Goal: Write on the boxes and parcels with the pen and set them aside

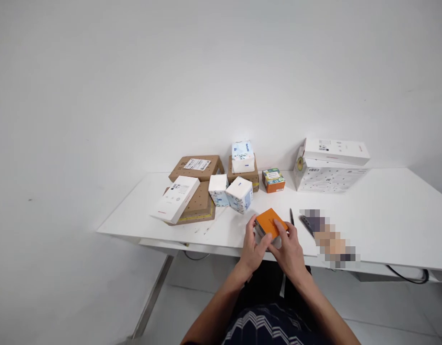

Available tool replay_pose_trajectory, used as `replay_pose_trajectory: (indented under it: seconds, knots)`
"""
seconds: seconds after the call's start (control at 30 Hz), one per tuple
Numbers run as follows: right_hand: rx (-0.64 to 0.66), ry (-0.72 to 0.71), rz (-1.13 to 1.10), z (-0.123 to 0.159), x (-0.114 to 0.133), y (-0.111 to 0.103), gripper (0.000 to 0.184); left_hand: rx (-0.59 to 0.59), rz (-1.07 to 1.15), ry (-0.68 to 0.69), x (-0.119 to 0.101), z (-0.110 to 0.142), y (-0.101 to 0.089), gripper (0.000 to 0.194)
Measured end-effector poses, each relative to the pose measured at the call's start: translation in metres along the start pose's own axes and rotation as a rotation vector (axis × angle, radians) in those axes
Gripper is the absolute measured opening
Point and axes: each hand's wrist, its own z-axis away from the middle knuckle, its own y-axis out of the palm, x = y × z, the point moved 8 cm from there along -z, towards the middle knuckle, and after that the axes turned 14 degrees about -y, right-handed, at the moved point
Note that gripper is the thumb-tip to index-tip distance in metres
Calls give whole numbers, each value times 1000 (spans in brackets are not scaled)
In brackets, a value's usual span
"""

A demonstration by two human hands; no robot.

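Both my hands are wrapped round a small orange-topped box (270,222) near the table's front edge. My left hand (254,249) grips its left side. My right hand (287,247) holds the right side, with a finger lying on the orange top. Parts of the box's sides are hidden behind my fingers. Just right of the box lies a dark pen (292,216), and beyond it a dark elongated object (307,225) runs up to a blurred-out patch. A white tissue pack (240,194) sits behind and to the left of my hands.
Brown cardboard boxes (194,165) stand at the back left, with a white box (178,199) leaning on one. Another tissue pack (242,155) tops a brown box by the wall. A green-and-orange box (273,180) is behind my hands. White boxes (323,177) stack at the right.
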Motion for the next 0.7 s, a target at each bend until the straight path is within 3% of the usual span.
replay_pose_trajectory:
  seconds: [0.1,0.23,0.43,0.63,0.7]
  knots:
    - [79,-68,-74,7,1,5,58,-7,-4,-1,7,-6,4,59]
    - [91,-115,-103,14,1,2,51,-11,52,6,9,-12,9,56]
    - [102,-89,-142,17,-2,-6,46,-9,15,74,1,-12,8,47]
    - [86,76,-210,32,-26,-10,51,241,-173,132,10,-9,1,83]
    - [92,129,-225,37,-31,-7,52,270,-256,173,9,-9,1,79]
